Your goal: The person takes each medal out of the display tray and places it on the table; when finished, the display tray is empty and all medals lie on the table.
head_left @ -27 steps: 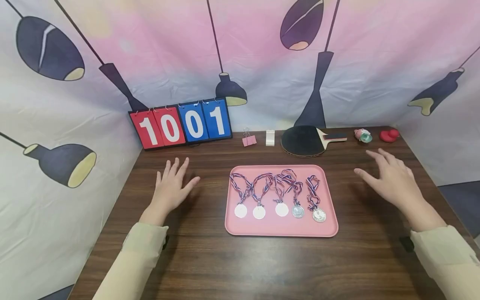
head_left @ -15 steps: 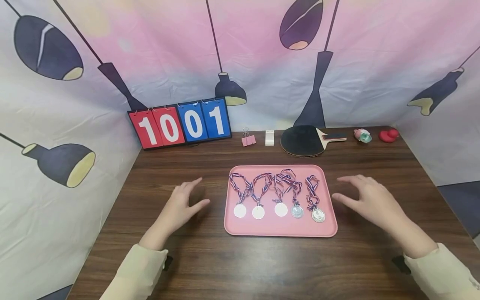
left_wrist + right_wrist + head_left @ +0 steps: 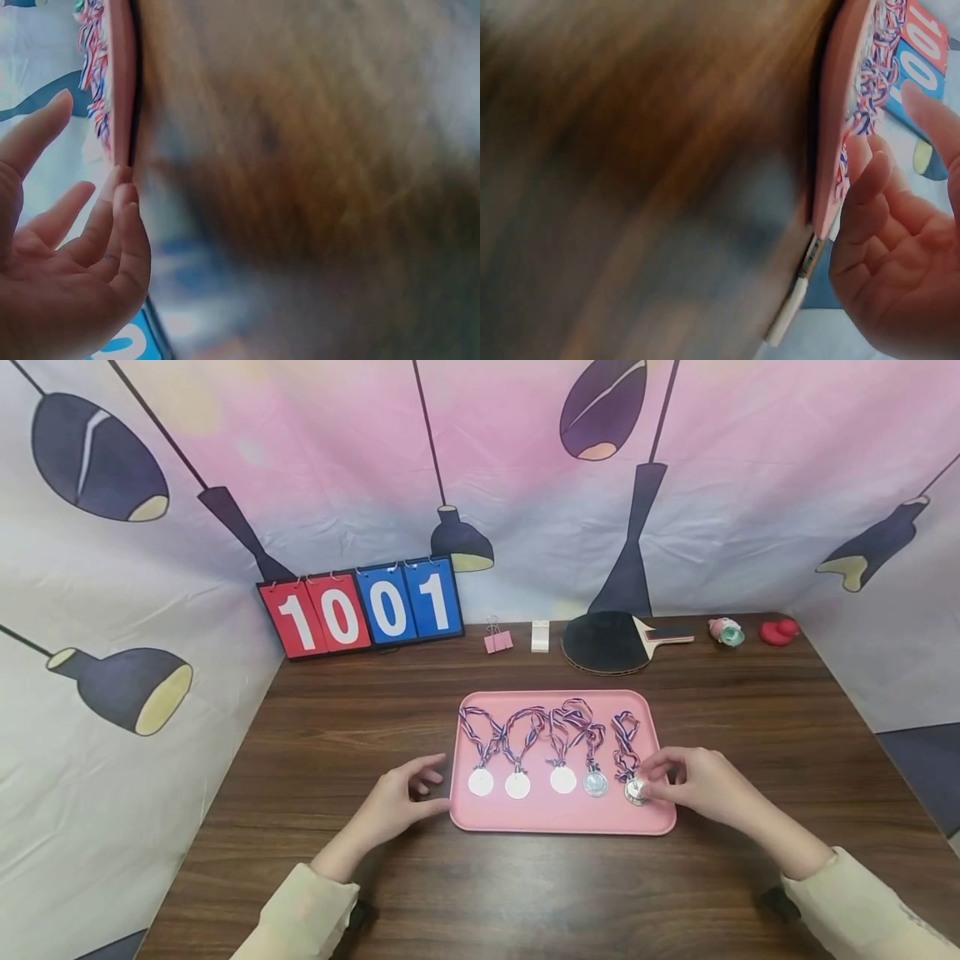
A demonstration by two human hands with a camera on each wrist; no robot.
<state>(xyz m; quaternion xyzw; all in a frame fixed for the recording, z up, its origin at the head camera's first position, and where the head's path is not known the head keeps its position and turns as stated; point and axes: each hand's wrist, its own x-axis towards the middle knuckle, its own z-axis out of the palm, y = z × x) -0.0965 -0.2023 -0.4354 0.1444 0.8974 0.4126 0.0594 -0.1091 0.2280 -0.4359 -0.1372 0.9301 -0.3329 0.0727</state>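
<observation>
A pink tray lies on the table with several silver-coloured medals, each on a twisted red, white and blue ribbon. Beside the tray's left rim is my left hand, fingers loosely bent and nothing held; in the left wrist view its fingertips are at or very near the rim. My right hand reaches over the right rim, its fingertips by the rightmost medal and partly covering it. In the right wrist view, thumb and fingers of that hand stand apart, gripping nothing visible.
A flip scoreboard reading 10 and 01 stands back left. Along the back edge lie a pink binder clip, a small white stand, a table tennis bat, a small pink-and-green figure and a red duck.
Both hands have come inward and nearer to me, from wide apart over the table to the two sides of the tray. The tray and medals look unmoved.
</observation>
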